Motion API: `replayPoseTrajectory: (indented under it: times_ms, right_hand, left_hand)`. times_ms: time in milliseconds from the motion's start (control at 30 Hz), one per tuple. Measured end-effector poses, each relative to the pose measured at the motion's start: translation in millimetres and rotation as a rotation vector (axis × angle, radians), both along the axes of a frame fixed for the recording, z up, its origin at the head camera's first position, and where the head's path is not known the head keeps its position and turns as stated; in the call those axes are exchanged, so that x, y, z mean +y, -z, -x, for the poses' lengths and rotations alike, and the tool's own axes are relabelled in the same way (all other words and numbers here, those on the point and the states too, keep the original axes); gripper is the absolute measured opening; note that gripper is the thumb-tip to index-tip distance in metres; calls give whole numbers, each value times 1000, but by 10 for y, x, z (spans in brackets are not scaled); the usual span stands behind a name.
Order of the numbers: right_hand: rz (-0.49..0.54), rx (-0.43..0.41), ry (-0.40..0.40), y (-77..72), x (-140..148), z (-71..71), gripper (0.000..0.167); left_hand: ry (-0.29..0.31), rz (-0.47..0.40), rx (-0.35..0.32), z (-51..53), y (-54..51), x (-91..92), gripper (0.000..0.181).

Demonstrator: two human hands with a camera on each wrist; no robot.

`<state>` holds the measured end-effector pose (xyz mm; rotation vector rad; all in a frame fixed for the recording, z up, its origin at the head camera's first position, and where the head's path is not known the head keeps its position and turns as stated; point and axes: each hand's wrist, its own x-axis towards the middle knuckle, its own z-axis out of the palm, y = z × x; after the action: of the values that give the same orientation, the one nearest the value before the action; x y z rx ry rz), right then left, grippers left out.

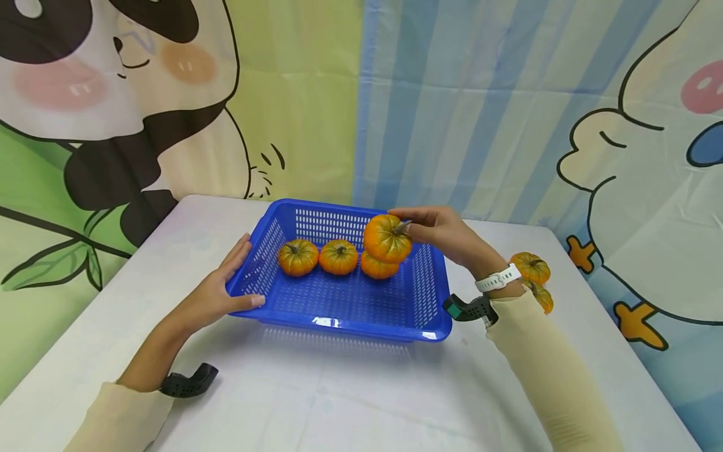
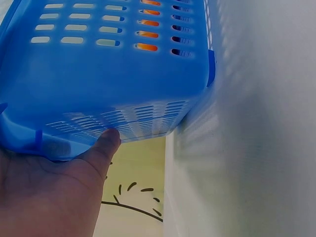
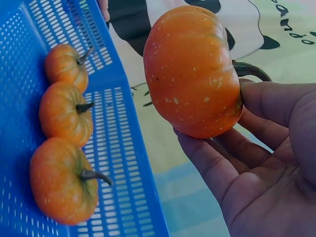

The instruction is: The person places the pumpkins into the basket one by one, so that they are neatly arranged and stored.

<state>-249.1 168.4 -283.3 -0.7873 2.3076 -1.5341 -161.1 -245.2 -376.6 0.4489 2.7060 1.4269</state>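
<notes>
My right hand (image 1: 446, 237) holds a small orange pumpkin (image 1: 386, 239) by its stem side, above the right part of a blue basket (image 1: 339, 323). In the right wrist view, the thumb and fingers of the hand (image 3: 276, 163) pinch this pumpkin (image 3: 192, 74). Inside the basket three pumpkins stand in a row: a left one (image 1: 297, 257), a middle one (image 1: 338, 257) and a right one (image 1: 378, 267), partly hidden by the held one. At the basket's left end, my left hand (image 1: 217, 292) grips the rim; the left wrist view shows a finger against the basket wall (image 2: 108, 79).
Two more pumpkins, one (image 1: 531, 267) behind the other (image 1: 541, 297), lie on the white table (image 1: 339, 395) to the right of the basket, beside my right wrist. A printed curtain (image 1: 305, 100) hangs behind the table.
</notes>
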Motion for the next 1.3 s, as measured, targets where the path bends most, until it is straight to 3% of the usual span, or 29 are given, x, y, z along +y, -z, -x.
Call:
replayPoseTrajectory:
  times_ms: [833,1300]
  right_hand:
    - [-11,-26,-94,64,-588,131,37]
    - [-39,16,-168,96,-885,181,34]
  left_hand:
    - [3,1,-3,-3,13,-1,104]
    - [7,-4,-5,3,15,-1,103]
